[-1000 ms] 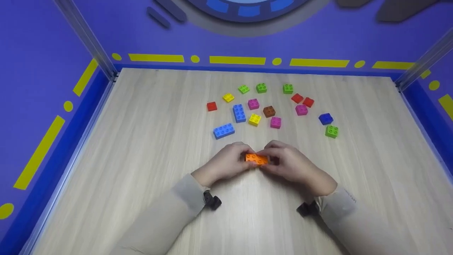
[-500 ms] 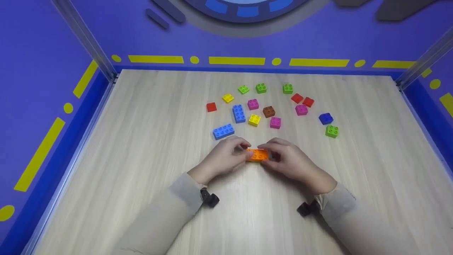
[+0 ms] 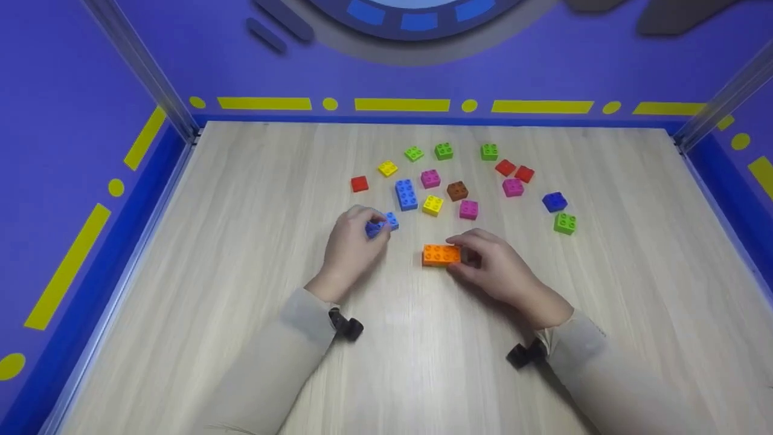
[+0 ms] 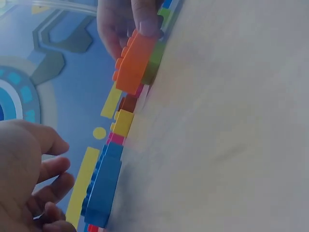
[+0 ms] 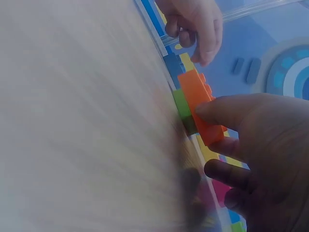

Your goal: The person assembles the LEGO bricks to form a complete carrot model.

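My right hand (image 3: 498, 266) pinches the right end of an orange eight-stud brick (image 3: 439, 255) between thumb and fingers. Under the orange brick a green brick (image 5: 181, 106) shows in both wrist views; from above it is hidden. My left hand (image 3: 353, 244) is over a light blue eight-stud brick (image 3: 392, 221), covering part of it in the head view. From the left wrist, its loosely bent fingers (image 4: 55, 169) stand beside that brick with a gap between. A second light blue brick (image 3: 406, 194) lies just beyond.
Farther back lie scattered bricks: yellow (image 3: 432, 205), brown (image 3: 457, 191), pink (image 3: 468, 209), dark blue (image 3: 554, 202), several green ones such as one at right (image 3: 565, 223), and flat red pieces (image 3: 359, 183). Blue panels (image 3: 386, 72) wall the wooden table (image 3: 272, 181) at back and sides.
My left hand has let go of the orange brick and moved left and forward to the light blue brick. My right hand keeps holding the orange brick, which has shifted slightly away from me.
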